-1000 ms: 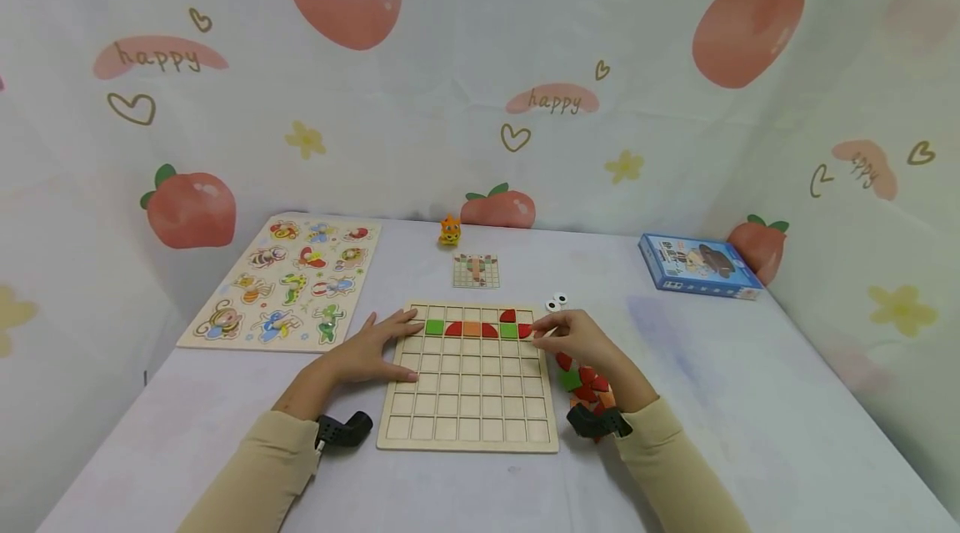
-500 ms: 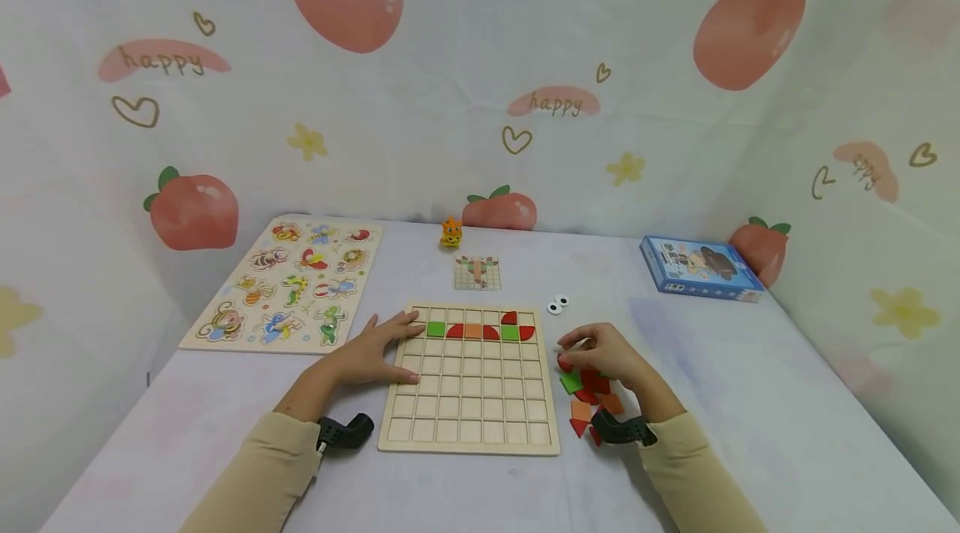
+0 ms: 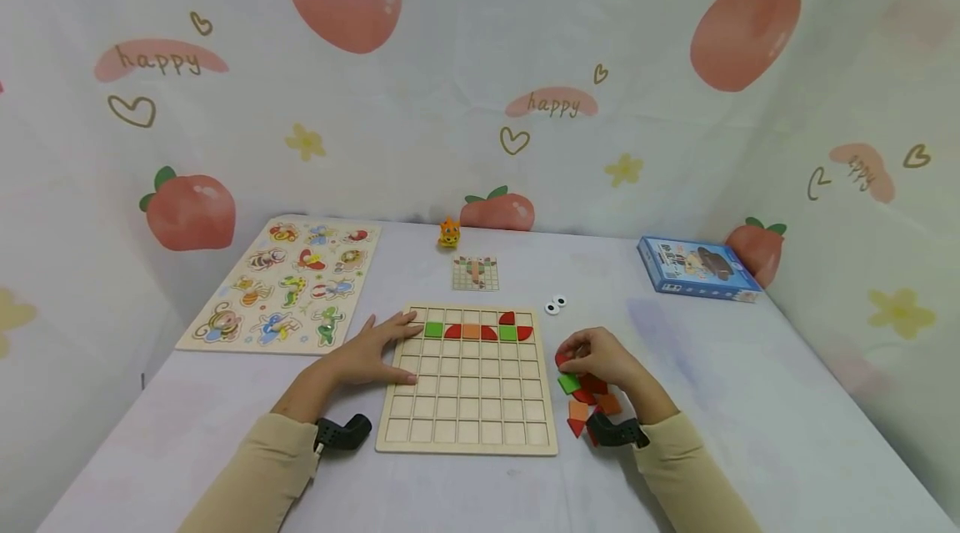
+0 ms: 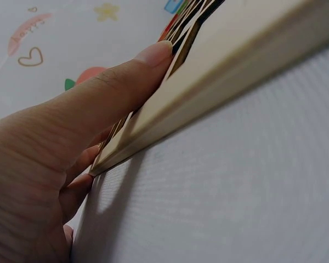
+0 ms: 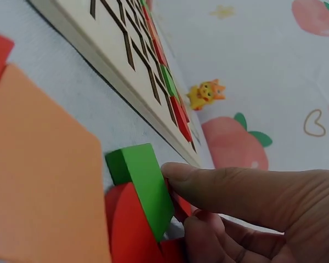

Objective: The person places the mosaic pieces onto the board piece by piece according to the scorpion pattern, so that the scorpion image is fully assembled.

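My left hand (image 3: pixel 367 356) rests on the left edge of a wooden grid board (image 3: pixel 465 447), fingers spread. In the left wrist view its thumb (image 4: pixel 153 55) lies over the board's rim. Green, orange and red pieces sit in the board's upper rows, among them a green square (image 3: pixel 433 329) and an orange square (image 3: pixel 471 331). Right of the board, my right hand (image 3: pixel 603 359) pinches a red piece (image 5: pixel 180 207) between thumb and fingers, most of it hidden. Close by lie a green block (image 5: pixel 148 181), a round-edged red piece (image 5: pixel 129 224) and an orange block (image 5: pixel 44 175).
Behind the board lie a small pattern card (image 3: pixel 475 273) and two eye discs (image 3: pixel 552 308). An orange toy figure (image 3: pixel 449 233) stands farther back. A picture puzzle board (image 3: pixel 288 291) lies at left, a blue box (image 3: pixel 699 268) at back right.
My right hand has left the red piece at the board's upper right and moved right and nearer to the loose pieces, where it now pinches a red one. My left hand stays put.
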`<state>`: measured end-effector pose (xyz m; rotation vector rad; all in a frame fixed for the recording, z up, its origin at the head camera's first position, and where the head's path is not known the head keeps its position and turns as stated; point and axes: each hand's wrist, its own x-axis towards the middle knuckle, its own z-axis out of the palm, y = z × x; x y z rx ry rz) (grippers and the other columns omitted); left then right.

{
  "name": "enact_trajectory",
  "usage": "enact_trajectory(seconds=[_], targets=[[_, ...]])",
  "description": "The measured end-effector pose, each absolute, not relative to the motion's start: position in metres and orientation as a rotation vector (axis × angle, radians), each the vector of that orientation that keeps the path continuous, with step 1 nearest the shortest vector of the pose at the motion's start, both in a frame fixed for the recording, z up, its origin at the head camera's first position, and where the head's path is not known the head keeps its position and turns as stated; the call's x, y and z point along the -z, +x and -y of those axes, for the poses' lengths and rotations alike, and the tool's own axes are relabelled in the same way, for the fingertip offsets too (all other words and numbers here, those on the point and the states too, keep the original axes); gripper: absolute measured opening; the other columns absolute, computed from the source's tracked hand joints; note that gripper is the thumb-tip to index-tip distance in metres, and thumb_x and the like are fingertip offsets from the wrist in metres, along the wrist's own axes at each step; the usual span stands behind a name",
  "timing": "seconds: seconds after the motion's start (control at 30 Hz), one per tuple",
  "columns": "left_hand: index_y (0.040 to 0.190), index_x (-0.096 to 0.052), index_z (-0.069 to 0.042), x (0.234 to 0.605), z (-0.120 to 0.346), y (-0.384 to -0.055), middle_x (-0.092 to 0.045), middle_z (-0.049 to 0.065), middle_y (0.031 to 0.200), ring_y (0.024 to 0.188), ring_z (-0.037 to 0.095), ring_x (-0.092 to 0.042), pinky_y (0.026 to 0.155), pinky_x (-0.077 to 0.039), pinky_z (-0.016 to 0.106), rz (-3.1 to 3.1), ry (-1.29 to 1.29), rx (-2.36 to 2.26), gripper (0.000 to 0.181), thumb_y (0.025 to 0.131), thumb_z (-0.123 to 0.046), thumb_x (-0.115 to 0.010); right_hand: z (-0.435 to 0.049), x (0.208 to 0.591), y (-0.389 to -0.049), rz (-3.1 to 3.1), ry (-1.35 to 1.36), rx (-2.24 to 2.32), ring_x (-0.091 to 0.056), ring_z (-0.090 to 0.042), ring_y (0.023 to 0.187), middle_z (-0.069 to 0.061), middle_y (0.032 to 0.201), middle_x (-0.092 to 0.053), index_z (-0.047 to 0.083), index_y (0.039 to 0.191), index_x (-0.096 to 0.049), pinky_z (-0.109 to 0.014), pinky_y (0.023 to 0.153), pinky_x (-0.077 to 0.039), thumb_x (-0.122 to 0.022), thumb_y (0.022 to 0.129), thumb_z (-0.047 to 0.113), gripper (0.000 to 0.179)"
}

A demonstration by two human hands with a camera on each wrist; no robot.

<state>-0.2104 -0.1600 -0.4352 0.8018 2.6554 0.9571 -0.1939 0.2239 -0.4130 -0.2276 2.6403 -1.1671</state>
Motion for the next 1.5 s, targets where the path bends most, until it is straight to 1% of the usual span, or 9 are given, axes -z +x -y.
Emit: enact_trajectory(seconds=[0.13,0.27,0.37,0.7,0.9,1.13,1.23,1.37,1.5], targets=[[0.139,-0.044,-0.012,0.4351,0.1598,-0.2106,-0.023,0.011,0.155,0.144,0.035,-0.013,0.115,0.006,0.057,-2.657,0.804,-0.953,0.084,0.070,-0.047,-0.077,-0.2236,0.4116,-0.1921,-2.645,-0.275,1.171,-0.049,-0.014,0.064,-0.005,0.075,-0.060,0.001,0.091,-0.068,-0.022,0.056,-0.046,-0.076,0.077,0.018,0.022],[0.140,-0.044,-0.013,0.4358,0.1603,-0.2116,-0.023,0.011,0.155,0.144,0.035,-0.012,0.115,0.007,0.057,-2.654,0.799,-0.948,0.084,0.070,-0.047,-0.077,-0.2203,0.4119,-0.1925,-2.638,-0.186,1.150,-0.050,-0.015,0.068,-0.006,0.078,-0.061,0.000,0.091,-0.068,-0.022,0.060,-0.047,-0.075,0.077,0.012,0.019],[0.140,-0.044,-0.014,0.4359,0.1604,-0.2115,-0.022,0.010,0.155,0.144,0.034,-0.012,0.115,0.007,0.056,-2.647,0.793,-0.953,0.084,0.070,-0.047,-0.077,-0.2182,0.4117,-0.1922,-2.646,-0.156,1.122,-0.050,-0.014,0.067,-0.006,0.078,-0.062,-0.001,0.091,-0.067,-0.023,0.060,-0.047,-0.074,0.078,0.009,0.018],[0.140,-0.044,-0.014,0.4349,0.1602,-0.2109,-0.022,0.010,0.155,0.144,0.034,-0.012,0.115,0.008,0.056,-2.642,0.800,-0.968,0.084,0.070,-0.047,-0.077,-0.2184,0.4117,-0.1929,-2.650,-0.229,1.109,-0.049,-0.013,0.064,-0.004,0.073,-0.061,-0.002,0.091,-0.068,-0.024,0.059,-0.047,-0.072,0.078,0.006,0.016],[0.140,-0.044,-0.015,0.4347,0.1603,-0.2108,-0.022,0.008,0.155,0.145,0.033,-0.010,0.115,0.008,0.055,-2.638,0.794,-0.970,0.085,0.069,-0.047,-0.077,-0.2164,0.4106,-0.1924,-2.645,-0.238,1.102,-0.050,-0.013,0.065,-0.004,0.075,-0.061,-0.002,0.090,-0.067,-0.024,0.059,-0.047,-0.072,0.078,0.004,0.014],[0.140,-0.044,-0.013,0.4347,0.1612,-0.2104,-0.023,0.013,0.154,0.144,0.036,-0.011,0.114,0.007,0.058,-2.645,0.818,-0.970,0.085,0.070,-0.048,-0.077,-0.2161,0.4107,-0.1925,-2.640,-0.227,1.090,-0.050,-0.013,0.066,-0.005,0.077,-0.062,-0.001,0.090,-0.067,-0.023,0.059,-0.048,-0.072,0.078,0.005,0.014],[0.140,-0.044,-0.013,0.4346,0.1610,-0.2103,-0.023,0.012,0.155,0.144,0.035,-0.012,0.115,0.007,0.057,-2.647,0.810,-0.970,0.084,0.070,-0.047,-0.077,-0.2169,0.4103,-0.1922,-2.621,-0.251,1.102,-0.051,-0.013,0.066,-0.005,0.077,-0.062,-0.002,0.090,-0.066,-0.024,0.059,-0.049,-0.072,0.078,0.004,0.015],[0.139,-0.044,-0.013,0.4351,0.1605,-0.2104,-0.024,0.012,0.154,0.144,0.035,-0.013,0.114,0.006,0.057,-2.653,0.813,-0.962,0.084,0.070,-0.047,-0.077,-0.2175,0.4098,-0.1920,-2.583,-0.300,1.111,-0.049,-0.012,0.066,-0.004,0.077,-0.060,-0.003,0.094,-0.066,-0.024,0.059,-0.049,-0.071,0.079,0.004,0.017],[0.140,-0.044,-0.013,0.4351,0.1603,-0.2104,-0.023,0.011,0.155,0.144,0.034,-0.012,0.115,0.006,0.057,-2.648,0.809,-0.964,0.084,0.070,-0.047,-0.077,-0.2179,0.4086,-0.1933,-2.559,-0.370,1.094,-0.053,-0.011,0.066,-0.006,0.080,-0.063,-0.003,0.097,-0.067,-0.026,0.060,-0.052,-0.066,0.083,0.004,0.016]])
